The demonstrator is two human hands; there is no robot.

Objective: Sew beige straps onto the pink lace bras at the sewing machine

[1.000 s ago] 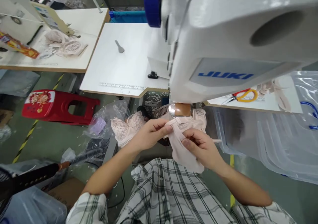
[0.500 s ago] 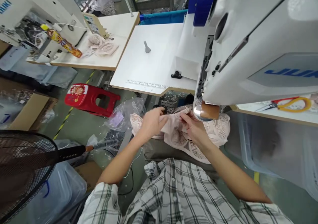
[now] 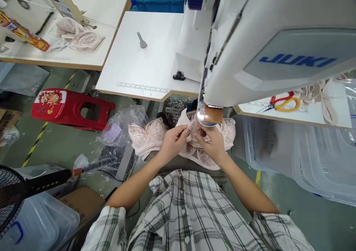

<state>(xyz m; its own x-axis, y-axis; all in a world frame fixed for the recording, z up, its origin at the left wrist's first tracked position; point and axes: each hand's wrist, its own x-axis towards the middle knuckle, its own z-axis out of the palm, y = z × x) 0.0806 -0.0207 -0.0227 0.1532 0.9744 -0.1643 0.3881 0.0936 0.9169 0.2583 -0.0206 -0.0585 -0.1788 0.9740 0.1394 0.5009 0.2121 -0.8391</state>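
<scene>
Fingers [image 3: 183,135] have drawn closer — the pink lace garment [image 3: 205,159] seems bunched.

A grey spoon-shaped tool [image 3: 142,41] lies on the white table [image 3: 160,54].

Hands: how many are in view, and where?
2: the left hand, pinching a pale pink lace bra, and the right hand beside it on the bra, near the JUKI sewing machine. No others show.

Blue "JUKI" lettering [image 3: 297,60] on white sewing machine [image 3: 267,17], ruler [image 3: 142,87] numbers illegible
</scene>
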